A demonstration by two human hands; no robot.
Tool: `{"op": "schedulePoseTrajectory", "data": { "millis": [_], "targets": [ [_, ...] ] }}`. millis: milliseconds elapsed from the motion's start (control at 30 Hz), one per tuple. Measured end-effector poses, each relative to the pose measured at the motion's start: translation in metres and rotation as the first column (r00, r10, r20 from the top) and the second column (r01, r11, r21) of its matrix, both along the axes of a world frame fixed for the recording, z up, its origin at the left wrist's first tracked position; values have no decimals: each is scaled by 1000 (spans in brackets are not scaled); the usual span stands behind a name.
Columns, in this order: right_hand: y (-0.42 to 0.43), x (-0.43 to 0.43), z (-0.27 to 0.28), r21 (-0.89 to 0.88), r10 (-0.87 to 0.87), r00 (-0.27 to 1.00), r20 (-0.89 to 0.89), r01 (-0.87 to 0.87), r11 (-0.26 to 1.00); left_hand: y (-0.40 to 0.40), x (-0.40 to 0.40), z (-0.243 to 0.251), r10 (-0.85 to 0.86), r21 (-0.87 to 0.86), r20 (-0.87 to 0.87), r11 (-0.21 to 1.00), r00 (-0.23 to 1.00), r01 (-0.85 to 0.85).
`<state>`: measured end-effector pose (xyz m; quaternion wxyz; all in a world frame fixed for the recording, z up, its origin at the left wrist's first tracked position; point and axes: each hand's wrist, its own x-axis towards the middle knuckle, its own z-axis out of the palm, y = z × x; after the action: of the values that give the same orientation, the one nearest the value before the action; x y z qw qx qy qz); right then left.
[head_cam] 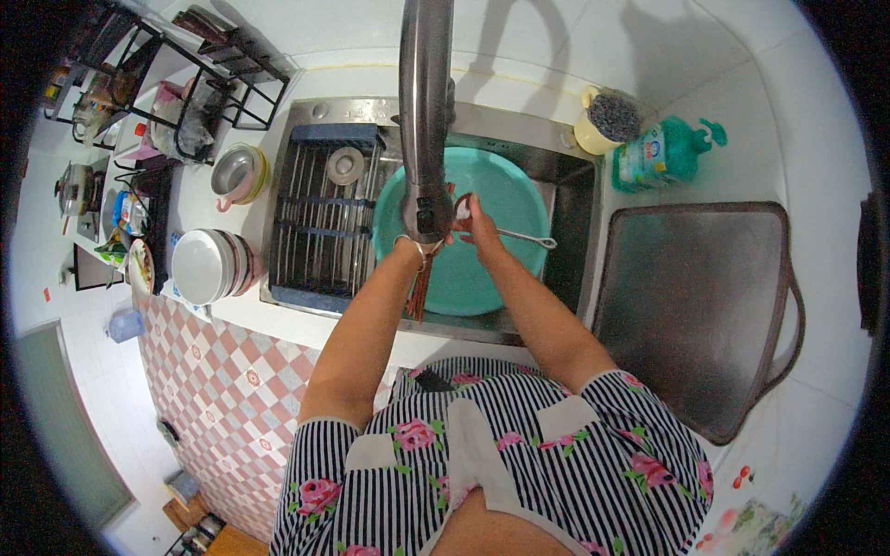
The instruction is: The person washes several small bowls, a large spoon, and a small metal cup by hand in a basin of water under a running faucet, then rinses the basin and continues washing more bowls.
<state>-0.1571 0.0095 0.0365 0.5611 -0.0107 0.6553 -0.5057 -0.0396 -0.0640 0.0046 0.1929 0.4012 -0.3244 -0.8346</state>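
Observation:
Below the steel faucet (424, 125) is a round green plastic basin (514, 181) set in the steel sink. Both hands are over it. My left hand (417, 244) is mostly hidden by the faucet head; a bundle of reddish-brown chopsticks (418, 292) sticks out beneath it, and their tips show above it too. My right hand (478, 224) is raised beside the faucet with a small reddish thing with white on it, too small to name, at its fingers. A metal utensil handle (532, 238) extends to the right from behind my right wrist.
A dish rack (323, 229) spans the sink's left side. Stacked white bowls (201, 266) and nested bowls (238, 174) stand left. To the right are a yellow cup with a scouring pad (594, 132), a green pump bottle (657, 154) and a large cutting board (695, 306).

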Motion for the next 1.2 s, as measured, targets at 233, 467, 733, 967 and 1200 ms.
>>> {"op": "schedulePoseTrajectory", "data": {
  "millis": [233, 467, 733, 967, 1200],
  "targets": [
    [57, -24, -85, 214, -166, 975, -146, 195, 957, 4, 3, 25, -210, 322, 442, 944, 872, 64],
    [49, -9, -64, -142, 7, 920, 392, 53, 988, 10, 22, -38, -423, 167, 631, 893, 651, 418],
    [40, -39, -40, 125, -108, 992, 66, 99, 987, -12, 29, 1, 6, 312, 127, 949, 992, -46],
    [64, -65, -104, 337, 75, 863, -499, 114, 934, -3, -10, 73, 225, 241, -66, 949, 972, -204],
    [49, 13, -1, -150, -41, 746, 665, 188, 971, -5, 58, -158, 338, 452, -231, 867, 912, -207]
  ]
}}
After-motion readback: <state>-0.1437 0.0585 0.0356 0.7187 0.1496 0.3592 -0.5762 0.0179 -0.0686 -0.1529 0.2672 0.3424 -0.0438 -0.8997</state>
